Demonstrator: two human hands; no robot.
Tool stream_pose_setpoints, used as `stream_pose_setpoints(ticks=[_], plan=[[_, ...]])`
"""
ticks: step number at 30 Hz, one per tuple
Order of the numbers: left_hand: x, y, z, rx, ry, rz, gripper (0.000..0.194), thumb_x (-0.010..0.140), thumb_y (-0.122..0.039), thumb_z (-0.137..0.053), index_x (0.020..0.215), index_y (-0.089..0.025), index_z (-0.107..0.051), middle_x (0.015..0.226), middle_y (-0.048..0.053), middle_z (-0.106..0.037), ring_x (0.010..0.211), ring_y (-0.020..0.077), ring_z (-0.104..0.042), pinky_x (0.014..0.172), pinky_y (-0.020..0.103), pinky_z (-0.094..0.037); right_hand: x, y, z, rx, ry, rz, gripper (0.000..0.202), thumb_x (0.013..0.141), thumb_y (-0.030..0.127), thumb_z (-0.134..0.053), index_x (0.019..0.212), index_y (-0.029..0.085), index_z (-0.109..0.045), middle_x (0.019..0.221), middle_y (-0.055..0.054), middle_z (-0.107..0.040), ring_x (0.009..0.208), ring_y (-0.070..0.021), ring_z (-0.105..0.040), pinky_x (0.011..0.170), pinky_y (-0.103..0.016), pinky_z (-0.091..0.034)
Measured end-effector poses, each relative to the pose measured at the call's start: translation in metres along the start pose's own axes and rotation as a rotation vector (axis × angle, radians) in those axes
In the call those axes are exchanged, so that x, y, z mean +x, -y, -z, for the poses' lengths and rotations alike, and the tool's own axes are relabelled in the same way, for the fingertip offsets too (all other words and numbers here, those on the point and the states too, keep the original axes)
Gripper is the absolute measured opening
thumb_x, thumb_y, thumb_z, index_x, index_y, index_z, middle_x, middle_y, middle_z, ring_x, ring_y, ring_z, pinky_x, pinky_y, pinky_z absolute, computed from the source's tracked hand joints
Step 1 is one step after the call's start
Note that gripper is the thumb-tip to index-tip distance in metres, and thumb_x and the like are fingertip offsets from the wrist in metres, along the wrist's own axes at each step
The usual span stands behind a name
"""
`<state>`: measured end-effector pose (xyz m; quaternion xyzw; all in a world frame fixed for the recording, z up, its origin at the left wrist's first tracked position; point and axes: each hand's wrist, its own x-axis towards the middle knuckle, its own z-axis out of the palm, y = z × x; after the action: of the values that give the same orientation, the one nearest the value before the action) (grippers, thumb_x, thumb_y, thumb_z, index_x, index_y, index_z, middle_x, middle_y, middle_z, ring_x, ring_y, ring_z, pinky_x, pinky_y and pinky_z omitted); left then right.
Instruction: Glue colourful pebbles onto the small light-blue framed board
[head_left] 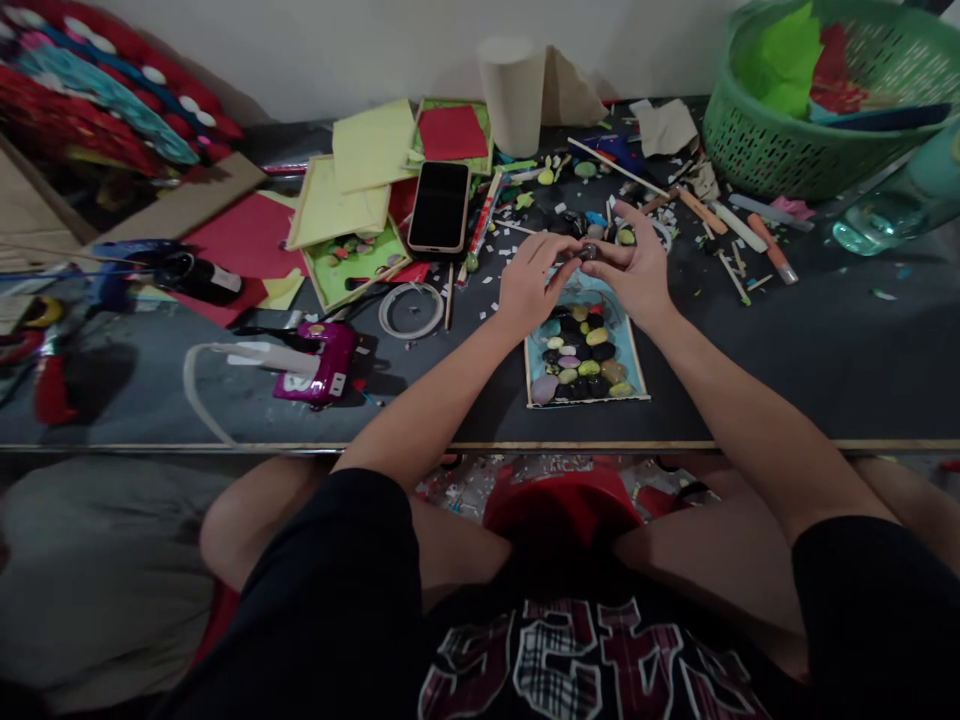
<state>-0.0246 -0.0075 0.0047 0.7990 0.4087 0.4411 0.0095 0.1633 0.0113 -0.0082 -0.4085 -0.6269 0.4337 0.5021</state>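
My left hand (pixel 534 278) and my right hand (pixel 637 265) meet above the far end of a small framed panel (pixel 589 402). Between their fingertips is a small, dark, shiny pebble (pixel 589 251), pinched from both sides. The panel has a light blue backing and thin wooden edges. Rows of coloured pebbles, such as a yellow pebble (pixel 596 337) and a lilac pebble (pixel 544 388), cover its near part. My hands hide part of its far end. Just beyond my fingers lie more loose pebbles (pixel 576 222) and a clear ring of tape (pixel 660 236).
Left of my hands are a phone (pixel 439 207), yellow framed panels (pixel 341 215), a tape roll (pixel 411 310), a purple power strip (pixel 319 365) and a blue glue gun (pixel 131 270). A white cylinder (pixel 512 100), green basket (pixel 795 150) and glass bottle (pixel 892 215) stand behind.
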Motion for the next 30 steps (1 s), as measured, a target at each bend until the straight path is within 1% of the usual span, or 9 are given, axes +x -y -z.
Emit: stream_pose_setpoints(ticks=[5, 9, 11, 14, 16, 19, 22, 27, 30], plan=[[0.0, -0.002, 0.0, 0.037, 0.007, 0.004, 0.047, 0.105, -0.055, -0.032, 0.106, -0.024, -0.066, 0.102, 0.007, -0.074, 0.104, 0.02, -0.069, 0.095, 0.036, -0.055, -0.001, 0.006, -0.001, -0.011, -0.003, -0.014, 0.118, 0.064, 0.066, -0.084, 0.16, 0.028, -0.027, 0.132, -0.011, -0.07, 0.118, -0.0294, -0.072, 0.11, -0.051, -0.055], [0.0, -0.003, 0.001, 0.024, 0.0, 0.026, 0.045, 0.105, -0.055, -0.035, 0.1, -0.023, -0.067, 0.097, 0.006, -0.074, 0.099, 0.0196, -0.069, 0.093, 0.036, -0.054, -0.006, 0.012, -0.002, -0.033, -0.029, 0.038, 0.115, 0.064, 0.068, -0.084, 0.158, 0.026, -0.033, 0.122, -0.009, -0.076, 0.113, -0.03, -0.074, 0.108, -0.05, -0.056], [0.0, -0.002, 0.001, 0.012, 0.011, 0.026, 0.045, 0.105, -0.054, -0.036, 0.098, -0.023, -0.067, 0.094, 0.006, -0.074, 0.098, 0.0199, -0.069, 0.092, 0.036, -0.054, -0.009, 0.017, -0.001, -0.095, -0.046, 0.069, 0.11, 0.064, 0.069, -0.083, 0.155, 0.027, -0.037, 0.115, -0.006, -0.078, 0.112, -0.031, -0.074, 0.107, -0.051, -0.057], [-0.001, 0.0, 0.001, 0.007, 0.033, 0.002, 0.043, 0.105, -0.052, -0.038, 0.095, -0.022, -0.067, 0.089, 0.006, -0.072, 0.095, 0.0201, -0.068, 0.089, 0.036, -0.053, -0.014, 0.027, 0.001, -0.247, -0.049, 0.084, 0.1, 0.068, 0.069, -0.082, 0.152, 0.03, -0.044, 0.112, -0.004, -0.08, 0.109, -0.0331, -0.075, 0.102, -0.051, -0.059], [-0.002, 0.003, 0.001, 0.009, 0.043, -0.012, 0.04, 0.105, -0.05, -0.04, 0.093, -0.022, -0.066, 0.087, 0.005, -0.071, 0.093, 0.02, -0.067, 0.087, 0.035, -0.053, -0.017, 0.033, 0.003, -0.322, -0.035, 0.099, 0.094, 0.071, 0.068, -0.08, 0.15, 0.029, -0.047, 0.116, -0.004, -0.079, 0.105, -0.0333, -0.076, 0.099, -0.049, -0.061], [-0.003, 0.007, 0.0, 0.001, 0.08, -0.019, 0.033, 0.103, -0.047, -0.045, 0.093, -0.022, -0.064, 0.086, 0.005, -0.069, 0.091, 0.0199, -0.066, 0.085, 0.035, -0.052, -0.019, 0.035, 0.005, -0.385, -0.012, 0.153, 0.089, 0.075, 0.069, -0.077, 0.149, 0.029, -0.049, 0.132, -0.004, -0.072, 0.106, -0.0317, -0.076, 0.094, -0.043, -0.063], [-0.003, 0.01, 0.0, -0.017, 0.116, -0.027, 0.026, 0.101, -0.043, -0.05, 0.094, -0.021, -0.063, 0.085, 0.004, -0.067, 0.088, 0.0196, -0.064, 0.084, 0.035, -0.052, -0.019, 0.032, 0.005, -0.442, 0.014, 0.203, 0.085, 0.079, 0.072, -0.071, 0.151, 0.031, -0.048, 0.143, -0.002, -0.065, 0.11, -0.0295, -0.075, 0.09, -0.037, -0.064], [-0.004, 0.011, -0.001, 0.012, 0.117, -0.04, 0.019, 0.098, -0.036, -0.053, 0.093, -0.02, -0.061, 0.084, 0.004, -0.065, 0.085, 0.0188, -0.063, 0.082, 0.033, -0.051, -0.02, 0.027, 0.004, -0.569, 0.069, 0.263, 0.081, 0.09, 0.074, -0.054, 0.155, 0.028, -0.039, 0.137, -0.004, -0.069, 0.111, -0.0273, -0.075, 0.088, -0.037, -0.065], [-0.004, 0.011, -0.002, 0.022, 0.11, -0.055, 0.018, 0.098, -0.035, -0.053, 0.092, -0.02, -0.061, 0.084, 0.004, -0.064, 0.084, 0.0186, -0.062, 0.081, 0.033, -0.051, -0.02, 0.028, 0.003, -0.601, 0.072, 0.286, 0.078, 0.093, 0.07, -0.053, 0.157, 0.028, -0.037, 0.135, -0.004, -0.07, 0.11, -0.0261, -0.075, 0.087, -0.036, -0.065]])
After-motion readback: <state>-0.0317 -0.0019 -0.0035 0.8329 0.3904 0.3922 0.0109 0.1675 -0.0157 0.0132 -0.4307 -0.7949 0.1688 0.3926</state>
